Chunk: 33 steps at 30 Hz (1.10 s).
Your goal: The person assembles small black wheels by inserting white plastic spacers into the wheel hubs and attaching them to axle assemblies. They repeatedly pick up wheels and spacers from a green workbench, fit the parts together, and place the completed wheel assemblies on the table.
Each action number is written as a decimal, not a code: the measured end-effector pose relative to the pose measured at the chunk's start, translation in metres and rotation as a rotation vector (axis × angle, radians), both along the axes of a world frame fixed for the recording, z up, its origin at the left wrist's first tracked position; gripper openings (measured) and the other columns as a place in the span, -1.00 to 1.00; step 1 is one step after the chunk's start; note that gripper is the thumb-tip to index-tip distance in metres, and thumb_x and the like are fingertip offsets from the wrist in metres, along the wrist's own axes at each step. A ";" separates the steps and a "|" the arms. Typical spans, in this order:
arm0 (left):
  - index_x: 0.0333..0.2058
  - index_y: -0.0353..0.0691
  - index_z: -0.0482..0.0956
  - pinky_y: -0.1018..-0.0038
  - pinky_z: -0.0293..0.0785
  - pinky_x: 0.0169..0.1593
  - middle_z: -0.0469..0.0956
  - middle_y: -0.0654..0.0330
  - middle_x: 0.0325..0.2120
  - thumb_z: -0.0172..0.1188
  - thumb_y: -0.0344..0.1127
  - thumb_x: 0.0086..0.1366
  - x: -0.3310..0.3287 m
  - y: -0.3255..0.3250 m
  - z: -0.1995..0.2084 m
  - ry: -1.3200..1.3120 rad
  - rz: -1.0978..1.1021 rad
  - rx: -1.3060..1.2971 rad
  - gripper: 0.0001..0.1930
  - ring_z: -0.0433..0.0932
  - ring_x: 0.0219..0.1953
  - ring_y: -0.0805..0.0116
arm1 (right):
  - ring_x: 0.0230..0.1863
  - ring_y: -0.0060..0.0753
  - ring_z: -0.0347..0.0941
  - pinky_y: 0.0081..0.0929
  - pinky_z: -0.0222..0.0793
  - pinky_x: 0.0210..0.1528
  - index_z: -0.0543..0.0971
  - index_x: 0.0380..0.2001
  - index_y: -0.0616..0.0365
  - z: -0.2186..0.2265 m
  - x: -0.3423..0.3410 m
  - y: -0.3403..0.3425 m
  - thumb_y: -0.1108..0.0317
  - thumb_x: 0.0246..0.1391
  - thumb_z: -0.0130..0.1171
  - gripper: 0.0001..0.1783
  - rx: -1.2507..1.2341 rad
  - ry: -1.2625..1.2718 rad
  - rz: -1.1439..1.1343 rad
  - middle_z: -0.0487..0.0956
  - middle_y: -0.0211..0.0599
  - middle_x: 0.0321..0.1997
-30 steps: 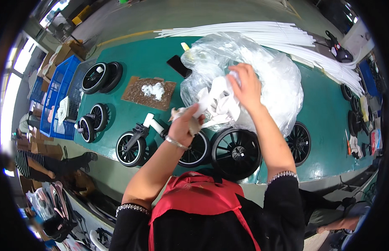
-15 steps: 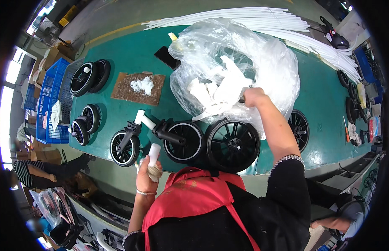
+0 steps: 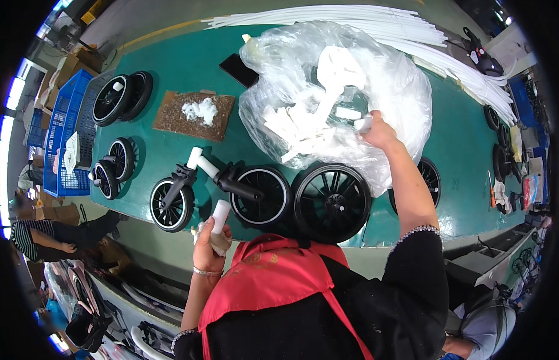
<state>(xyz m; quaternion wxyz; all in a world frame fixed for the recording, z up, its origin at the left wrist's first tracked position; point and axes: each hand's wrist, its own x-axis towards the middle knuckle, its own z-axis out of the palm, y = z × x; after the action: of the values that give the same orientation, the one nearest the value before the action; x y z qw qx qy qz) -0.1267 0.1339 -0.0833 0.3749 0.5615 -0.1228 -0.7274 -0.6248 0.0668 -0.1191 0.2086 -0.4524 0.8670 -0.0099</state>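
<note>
My left hand [image 3: 206, 251] is closed around a short white plastic tube [image 3: 220, 215] and a crumpled beige cloth [image 3: 219, 240], near the table's front edge. Over a large clear plastic bag [image 3: 267, 78], the fingers of my right hand [image 3: 383, 132] pinch another white tube [image 3: 363, 124]. A similar white piece [image 3: 348, 113] lies inside the bag beside those fingers, with white sheets [image 3: 297, 126] bunched to its left. Between my hands stand a big black spoked wheel [image 3: 333, 204] and a wheel with a fork [image 3: 260, 195]. A smaller forked wheel [image 3: 171, 204] stands further left, its stem topped in white.
A brown board [image 3: 171, 117] carries a white lump of paste-like material [image 3: 199, 111]. Paired wheels [image 3: 111, 99] and a blue crate [image 3: 60, 138] are at the left. A phone [image 3: 238, 70] lies beside the bag. Long white tubes [image 3: 327, 13] line the far edge of the green table [image 3: 459, 180].
My right hand has moved slightly right and up and now holds a white tube. The white sheets in the bag have shifted, uncovering a white piece. My left hand keeps its tube and cloth.
</note>
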 end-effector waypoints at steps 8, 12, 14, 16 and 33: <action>-0.05 -0.22 0.43 0.46 0.46 -0.28 0.54 0.18 -0.33 0.23 -0.10 0.29 -0.025 -0.007 0.002 0.112 -0.112 0.108 -0.61 0.51 -0.35 0.37 | 0.01 -0.12 0.51 -0.30 0.41 0.05 0.42 0.07 -0.01 -0.011 0.013 0.022 0.18 -0.09 0.30 -0.40 0.054 -0.024 0.228 0.57 -0.18 0.00; 0.01 -0.19 0.44 0.47 0.47 -0.30 0.54 0.17 -0.37 0.22 -0.12 0.30 -0.031 -0.007 -0.005 0.151 -0.172 0.109 -0.60 0.50 -0.36 0.34 | 0.15 -0.03 0.41 -0.28 0.36 0.14 0.39 0.15 0.00 -0.022 0.038 0.006 0.35 -0.08 0.24 -0.37 -0.076 -0.247 0.203 0.45 -0.11 0.14; 0.10 -0.17 0.42 0.47 0.48 -0.29 0.54 0.16 -0.36 0.23 -0.12 0.29 -0.030 -0.004 -0.006 0.142 -0.198 0.126 -0.53 0.51 -0.35 0.33 | 0.17 0.01 0.38 -0.28 0.35 0.17 0.37 0.17 0.02 -0.026 0.045 -0.002 0.40 -0.08 0.21 -0.35 -0.015 -0.252 0.215 0.32 -0.05 0.25; 0.10 -0.17 0.42 0.46 0.48 -0.28 0.54 0.16 -0.35 0.23 -0.11 0.29 -0.026 -0.002 -0.005 0.121 -0.243 0.108 -0.53 0.50 -0.34 0.33 | 0.18 -0.01 0.38 -0.26 0.35 0.17 0.37 0.18 -0.04 -0.026 0.036 -0.009 0.33 -0.08 0.19 -0.35 0.039 -0.236 0.265 0.26 -0.05 0.32; 0.11 -0.24 0.41 0.51 0.47 -0.33 0.55 0.14 -0.34 0.24 -0.19 0.28 0.000 0.018 0.014 0.087 -0.254 0.000 -0.52 0.51 -0.38 0.39 | -0.22 -0.64 0.44 -0.62 0.38 -0.16 0.55 -0.21 0.18 0.088 0.083 0.109 0.36 -0.01 0.40 -0.69 -0.567 -0.565 0.203 0.57 -0.45 -0.29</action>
<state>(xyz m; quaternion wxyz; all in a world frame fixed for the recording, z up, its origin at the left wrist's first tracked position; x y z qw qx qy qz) -0.1270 0.1519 -0.0692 0.2846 0.5095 -0.1765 -0.7926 -0.5418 0.1756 -0.0314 0.3054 -0.5545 0.6897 -0.3517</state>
